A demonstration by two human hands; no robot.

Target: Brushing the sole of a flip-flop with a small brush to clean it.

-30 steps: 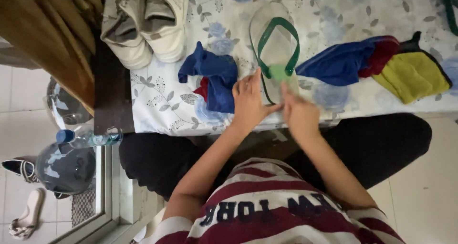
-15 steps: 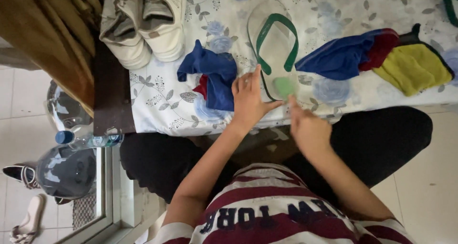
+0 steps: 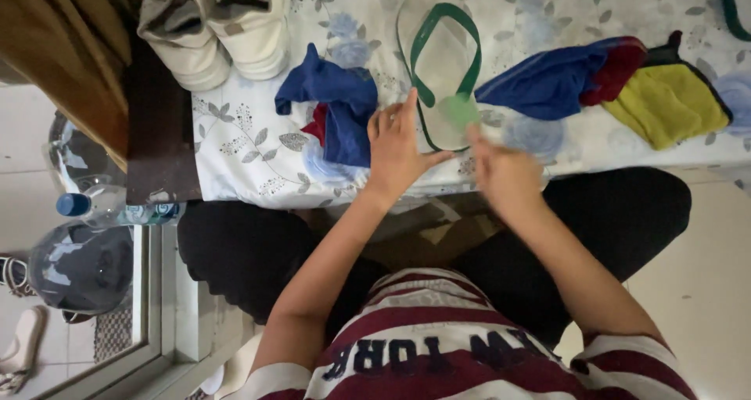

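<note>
Now your left hand [image 3: 399,145], fingers spread, steadies the green-strapped flip-flop [image 3: 440,59] at upper centre; your blurred right hand [image 3: 504,173] seems to wipe its heel, grip unclear.

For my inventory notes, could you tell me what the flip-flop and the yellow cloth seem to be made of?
Flip-flop: likely foam rubber, matte pale sole with a smooth green strap. Yellow cloth: soft woven or microfibre fabric, judging by its folds and dull nap.

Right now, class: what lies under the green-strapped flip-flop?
Under the flip-flop lies the floral cloth, its leaf print showing all round the sole. The left hand rests at its heel edge. Whatever the cloth itself covers cannot be seen.
</note>
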